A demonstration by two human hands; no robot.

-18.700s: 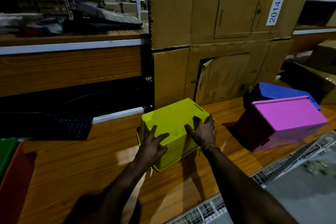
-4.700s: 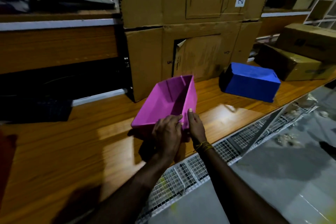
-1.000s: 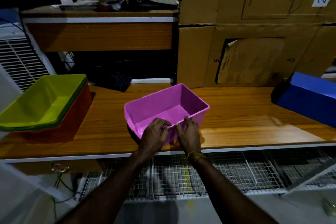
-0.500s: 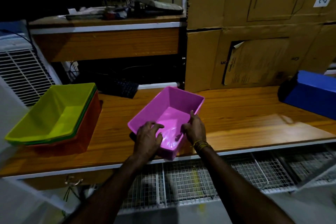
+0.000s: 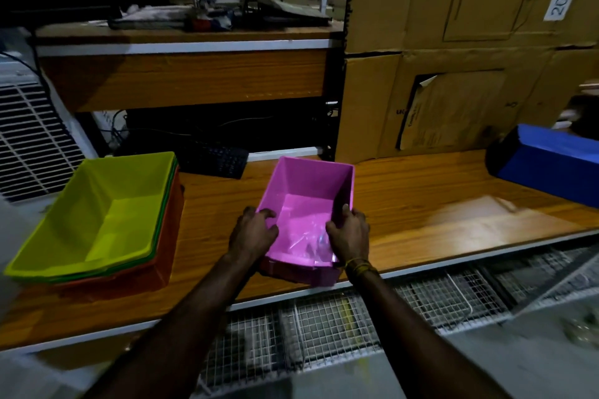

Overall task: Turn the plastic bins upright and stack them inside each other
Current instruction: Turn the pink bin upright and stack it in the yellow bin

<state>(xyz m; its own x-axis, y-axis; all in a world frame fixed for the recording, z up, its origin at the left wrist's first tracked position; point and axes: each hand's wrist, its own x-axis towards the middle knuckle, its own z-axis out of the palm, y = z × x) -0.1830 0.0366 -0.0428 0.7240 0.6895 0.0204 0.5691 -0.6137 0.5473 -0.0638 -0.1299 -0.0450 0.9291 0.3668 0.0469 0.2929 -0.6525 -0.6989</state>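
Note:
A pink bin (image 5: 308,191) stands upright, mouth up, at the front middle of the wooden table (image 5: 421,204). My left hand (image 5: 251,235) grips its left rim, fingers curled over the edge. My right hand (image 5: 348,233) grips its right rim near the front corner. At the left sits a nested stack: a lime-yellow bin (image 5: 107,214) on top, a green rim showing under it, an orange-red bin (image 5: 168,236) outermost. A blue bin (image 5: 547,162) lies upside down at the far right.
Large cardboard boxes (image 5: 453,74) stand behind the table. A dark keyboard (image 5: 214,160) lies at the back under a wooden shelf (image 5: 181,74). A white grille (image 5: 29,139) is at the far left. Wire mesh (image 5: 324,327) runs below the table's front edge.
The pink bin has turned with its long side pointing away from me and shifted slightly left. My hands moved from its front edge to its two side rims.

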